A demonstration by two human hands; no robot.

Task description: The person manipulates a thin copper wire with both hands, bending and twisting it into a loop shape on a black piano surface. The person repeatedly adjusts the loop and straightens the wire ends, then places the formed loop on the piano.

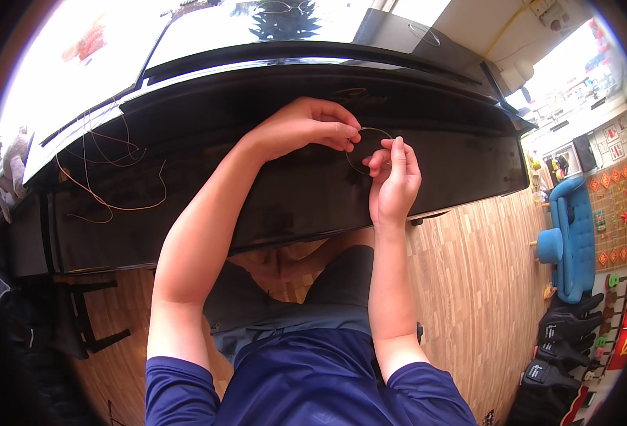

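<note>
A thin wire (374, 130) curves in a loop between my hands, over the glossy black piano top (455, 170). My left hand (310, 126) pinches it at the upper left, fingertips together. My right hand (391, 174), lower and to the right, holds the loop with bent fingers, the index finger raised. Several loose copper-coloured and thin wires (114, 208) lie in tangled curves on the left part of the piano.
A grey plush toy (15, 163) sits at the piano's left end. Dark bench legs (86, 319) stand at lower left. To the right are a blue sofa (576, 234), a blue stool (549, 245) and black cases (554, 355) on the wooden floor (469, 270).
</note>
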